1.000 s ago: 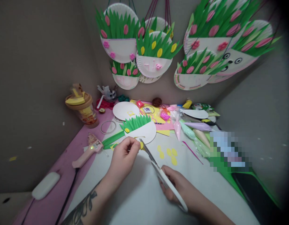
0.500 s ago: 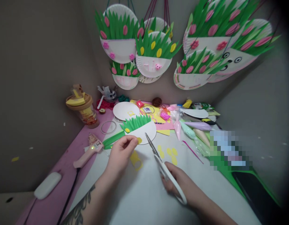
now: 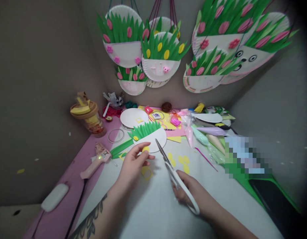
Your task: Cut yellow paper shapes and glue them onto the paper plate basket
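Between the thumb and index finger of my left hand (image 3: 137, 159) is a small yellow paper petal (image 3: 145, 149). White-handled scissors (image 3: 177, 177) are gripped in my right hand (image 3: 189, 189), their blades pointing up and away, nearly closed. Behind the hands lies a white paper plate (image 3: 155, 138) with a green paper grass fringe (image 3: 145, 130) and one yellow petal on it. Several yellow paper petals (image 3: 184, 160) lie on the table right of the scissors. A yellow paper scrap (image 3: 147, 172) with a cut-out lies below my left hand.
A pink glue gun (image 3: 97, 161) with a lit light lies on the left, near a lidded cup (image 3: 87, 118). Piping bags (image 3: 189, 132), a second white plate (image 3: 133, 118) and coloured paper fill the back. A phone (image 3: 270, 199) lies right. Decorated plates (image 3: 162, 69) hang on the wall.
My left hand has turned and its other fingers have spread, bringing the yellow petal into fuller view. The scissors stay in my right hand, almost unmoved. The view has shifted slightly.
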Demonstrator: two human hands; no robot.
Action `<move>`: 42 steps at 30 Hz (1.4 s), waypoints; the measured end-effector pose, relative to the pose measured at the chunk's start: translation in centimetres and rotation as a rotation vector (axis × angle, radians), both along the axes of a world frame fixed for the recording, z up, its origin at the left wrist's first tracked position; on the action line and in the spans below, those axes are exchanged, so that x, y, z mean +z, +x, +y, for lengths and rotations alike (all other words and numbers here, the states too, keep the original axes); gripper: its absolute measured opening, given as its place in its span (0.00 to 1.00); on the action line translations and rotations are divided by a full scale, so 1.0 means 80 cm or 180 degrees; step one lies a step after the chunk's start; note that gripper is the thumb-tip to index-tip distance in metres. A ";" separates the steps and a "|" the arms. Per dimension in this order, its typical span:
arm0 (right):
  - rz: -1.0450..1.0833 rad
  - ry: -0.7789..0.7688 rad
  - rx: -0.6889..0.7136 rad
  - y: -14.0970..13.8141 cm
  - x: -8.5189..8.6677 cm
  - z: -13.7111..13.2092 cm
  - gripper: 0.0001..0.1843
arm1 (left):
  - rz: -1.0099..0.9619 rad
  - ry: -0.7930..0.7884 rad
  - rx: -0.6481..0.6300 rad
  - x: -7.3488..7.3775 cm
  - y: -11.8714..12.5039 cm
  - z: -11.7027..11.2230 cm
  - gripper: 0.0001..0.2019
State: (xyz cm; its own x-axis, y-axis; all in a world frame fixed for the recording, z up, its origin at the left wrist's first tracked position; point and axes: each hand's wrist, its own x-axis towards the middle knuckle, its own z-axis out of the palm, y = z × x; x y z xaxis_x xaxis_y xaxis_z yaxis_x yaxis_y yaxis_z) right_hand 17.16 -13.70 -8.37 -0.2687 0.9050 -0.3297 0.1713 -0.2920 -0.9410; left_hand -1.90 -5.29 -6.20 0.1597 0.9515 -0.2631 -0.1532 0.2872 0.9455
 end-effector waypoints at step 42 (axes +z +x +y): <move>-0.0124 0.0061 0.0120 -0.009 0.003 0.000 0.10 | -0.0635 -0.0331 0.0317 -0.002 0.005 0.001 0.14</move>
